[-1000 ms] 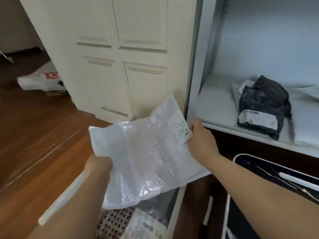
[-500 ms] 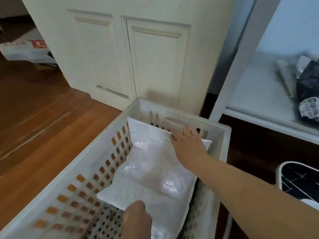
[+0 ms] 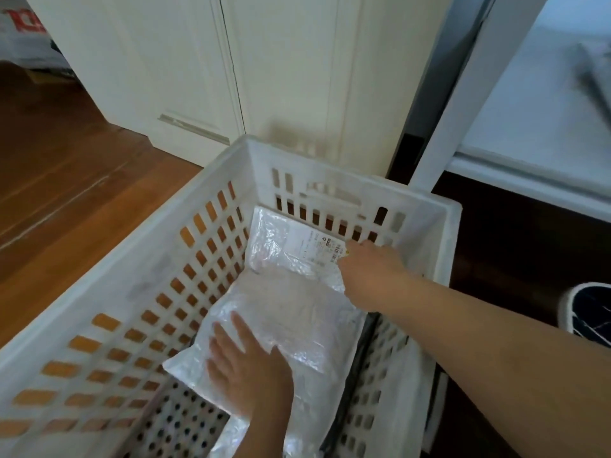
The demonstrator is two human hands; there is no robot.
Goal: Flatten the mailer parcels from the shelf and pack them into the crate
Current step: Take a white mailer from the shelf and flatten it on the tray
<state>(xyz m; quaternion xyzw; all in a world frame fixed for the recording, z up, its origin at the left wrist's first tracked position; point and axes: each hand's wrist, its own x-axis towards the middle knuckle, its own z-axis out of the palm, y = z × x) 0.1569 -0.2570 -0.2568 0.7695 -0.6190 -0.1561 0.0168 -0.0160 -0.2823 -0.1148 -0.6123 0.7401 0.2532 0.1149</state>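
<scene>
A white plastic mailer parcel (image 3: 291,309) with a printed label lies inside the white slotted crate (image 3: 350,183), along its right side. My left hand (image 3: 251,368) presses flat on the near end of the parcel, fingers spread and straight. My right hand (image 3: 373,269) rests on the far right corner of the parcel beside the label, close to the crate's far wall; its fingers look extended. The white shelf (image 3: 515,127) is at the upper right, blurred, with a grey edge of something on it.
Cream cabinet doors (image 3: 281,77) stand just behind the crate. Wooden floor (image 3: 66,166) spreads to the left, with a white bag (image 3: 23,31) at the far upper left. A dark patterned container with a white rim (image 3: 585,312) sits at the right edge.
The parcel went from being held up in both hands into the crate. My left hand has since slid forward and flattened on its near end; the view has tilted further down.
</scene>
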